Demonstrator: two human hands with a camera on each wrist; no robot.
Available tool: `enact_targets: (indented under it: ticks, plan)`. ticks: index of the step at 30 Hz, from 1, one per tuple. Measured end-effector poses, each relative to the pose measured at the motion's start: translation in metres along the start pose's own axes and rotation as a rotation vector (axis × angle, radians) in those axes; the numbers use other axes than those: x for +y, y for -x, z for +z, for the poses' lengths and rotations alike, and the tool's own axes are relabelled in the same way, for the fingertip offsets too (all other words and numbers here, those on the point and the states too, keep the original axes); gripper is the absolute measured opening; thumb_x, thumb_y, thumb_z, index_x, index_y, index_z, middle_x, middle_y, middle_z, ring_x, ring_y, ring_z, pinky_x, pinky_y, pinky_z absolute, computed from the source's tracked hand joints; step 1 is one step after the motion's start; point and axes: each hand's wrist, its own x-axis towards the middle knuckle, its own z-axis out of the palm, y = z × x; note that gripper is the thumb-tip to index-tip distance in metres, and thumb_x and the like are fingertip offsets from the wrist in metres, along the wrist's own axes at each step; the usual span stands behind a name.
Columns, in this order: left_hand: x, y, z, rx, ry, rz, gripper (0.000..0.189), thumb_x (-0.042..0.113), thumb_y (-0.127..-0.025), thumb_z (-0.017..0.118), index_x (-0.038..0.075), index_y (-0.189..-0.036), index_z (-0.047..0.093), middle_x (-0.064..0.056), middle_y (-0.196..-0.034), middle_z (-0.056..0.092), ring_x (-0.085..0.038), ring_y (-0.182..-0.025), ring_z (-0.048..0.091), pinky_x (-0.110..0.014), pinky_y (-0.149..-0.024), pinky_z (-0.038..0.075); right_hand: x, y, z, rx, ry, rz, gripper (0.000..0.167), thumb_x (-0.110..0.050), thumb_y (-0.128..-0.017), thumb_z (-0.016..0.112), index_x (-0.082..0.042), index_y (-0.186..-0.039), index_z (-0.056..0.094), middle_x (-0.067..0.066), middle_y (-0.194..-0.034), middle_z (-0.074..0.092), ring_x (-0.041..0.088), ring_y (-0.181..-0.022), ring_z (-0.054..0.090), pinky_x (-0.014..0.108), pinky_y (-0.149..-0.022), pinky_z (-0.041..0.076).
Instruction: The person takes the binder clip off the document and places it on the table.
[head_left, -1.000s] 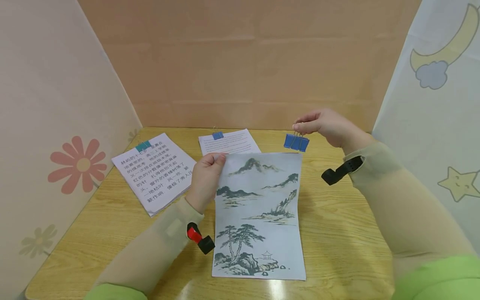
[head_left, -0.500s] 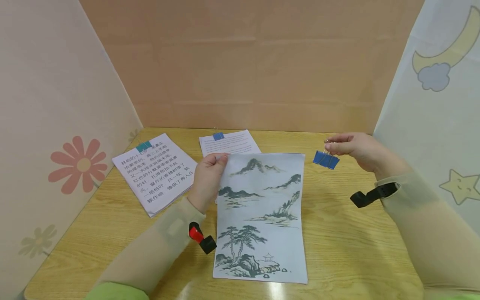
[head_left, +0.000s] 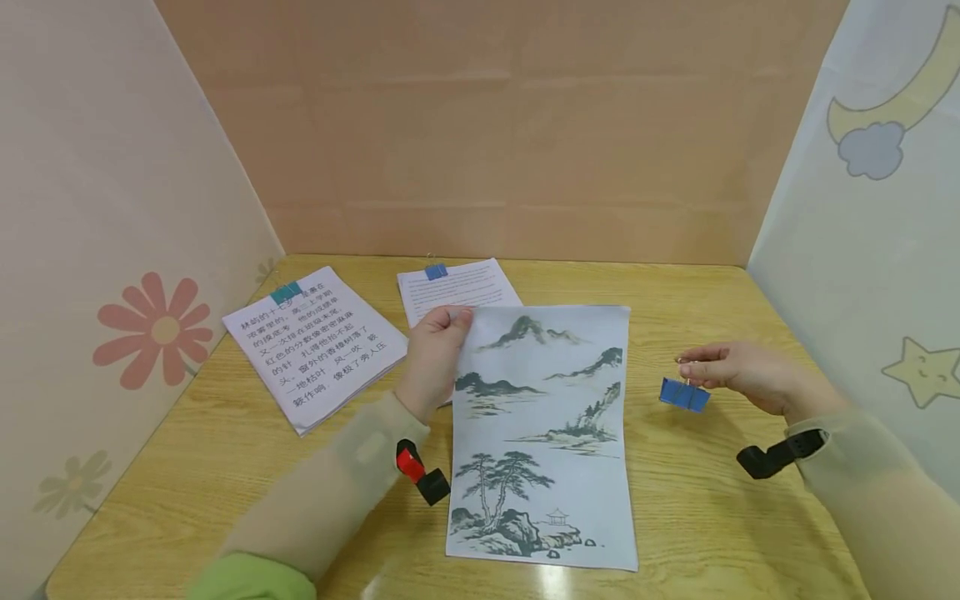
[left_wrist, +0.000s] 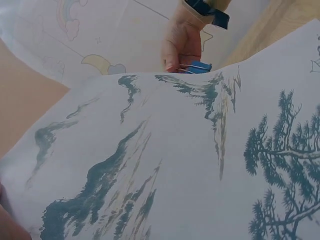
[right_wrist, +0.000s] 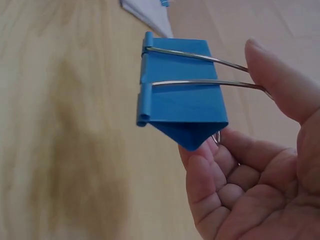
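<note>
My left hand (head_left: 431, 358) pinches the upper left corner of a sheaf of paper (head_left: 487, 425) printed with an ink landscape. The sheaf hangs tilted towards me, and in the left wrist view its printed face (left_wrist: 180, 175) fills most of the picture. To its right, my right hand (head_left: 757, 379) holds a blue binder clip (head_left: 684, 395) by its wire handles. In the right wrist view the thumb is on one handle of the clip (right_wrist: 185, 102) and the fingers are behind the other. The clip is apart from the sheaf and above the table.
On the left of the wooden table (head_left: 720, 517) lies a paper stack (head_left: 322, 358) with large print under a teal binder clip (head_left: 286, 292). Behind the sheaf lies another stack (head_left: 465, 287) with a blue binder clip (head_left: 436, 272). Patterned side walls and a brown back wall (head_left: 510, 133) surround the table.
My right hand has moved right and down towards the table with the binder clip, away from the sheaf's top edge. The left hand and the sheaf have shifted slightly right.
</note>
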Motion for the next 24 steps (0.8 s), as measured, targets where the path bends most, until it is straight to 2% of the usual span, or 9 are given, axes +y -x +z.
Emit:
enact_targets:
  ticks: [3,9,12,16,20,24]
  plan:
    - [-0.004,-0.002,0.007,-0.001,-0.003,-0.009,0.02,0.017,-0.097,0.059,0.0,-0.098,0.067,-0.008,-0.094,0.065,-0.015,-0.069,0.062,-0.027,-0.059,0.052,0.015,0.006,0.003,-0.029,-0.01,0.027,0.067,-0.032,-0.098,0.056,0.012,-0.143,0.032,0.031,-0.14,0.043,0.038,-0.116,0.053,0.054,-0.096,0.041]
    - [-0.011,-0.006,0.027,-0.04,-0.015,-0.054,0.02,0.019,-0.097,0.059,0.003,-0.101,0.068,-0.008,-0.098,0.066,-0.015,-0.072,0.063,-0.028,-0.06,0.053,0.04,0.015,0.002,-0.066,-0.054,0.062,0.062,-0.028,-0.098,0.056,0.016,-0.138,0.036,0.023,-0.126,0.057,0.021,-0.104,0.06,0.033,-0.086,0.05]
    - [-0.015,-0.009,0.039,-0.067,-0.042,-0.064,0.021,0.022,-0.097,0.059,0.005,-0.102,0.07,-0.005,-0.102,0.066,-0.015,-0.08,0.063,-0.029,-0.064,0.052,0.051,0.021,0.0,-0.084,-0.073,0.074,0.06,-0.026,-0.099,0.055,0.017,-0.137,0.037,0.021,-0.125,0.058,0.016,-0.099,0.061,0.028,-0.083,0.05]
    - [-0.022,-0.013,0.059,-0.094,-0.089,-0.091,0.019,0.026,-0.097,0.06,0.012,-0.101,0.071,-0.001,-0.101,0.066,-0.016,-0.085,0.062,-0.031,-0.069,0.052,0.064,0.028,-0.005,-0.095,-0.053,0.097,0.062,-0.026,-0.099,0.055,0.018,-0.138,0.035,0.024,-0.129,0.055,0.015,-0.099,0.06,0.027,-0.082,0.05]
    - [-0.031,-0.02,0.081,-0.108,-0.118,-0.14,0.014,0.026,-0.095,0.062,0.016,-0.097,0.072,-0.001,-0.093,0.067,-0.018,-0.079,0.063,-0.031,-0.066,0.053,0.074,0.034,-0.009,-0.092,-0.03,0.12,0.063,-0.027,-0.099,0.054,0.018,-0.138,0.033,0.027,-0.132,0.052,0.01,-0.099,0.059,0.028,-0.081,0.049]
    - [-0.041,-0.026,0.1,-0.128,-0.143,-0.171,0.012,0.025,-0.094,0.063,0.018,-0.094,0.073,0.001,-0.093,0.066,-0.015,-0.083,0.061,-0.03,-0.069,0.053,0.079,0.039,-0.013,-0.09,-0.006,0.118,0.063,-0.025,-0.099,0.055,0.019,-0.137,0.033,0.031,-0.134,0.048,0.008,-0.102,0.058,0.031,-0.082,0.05]
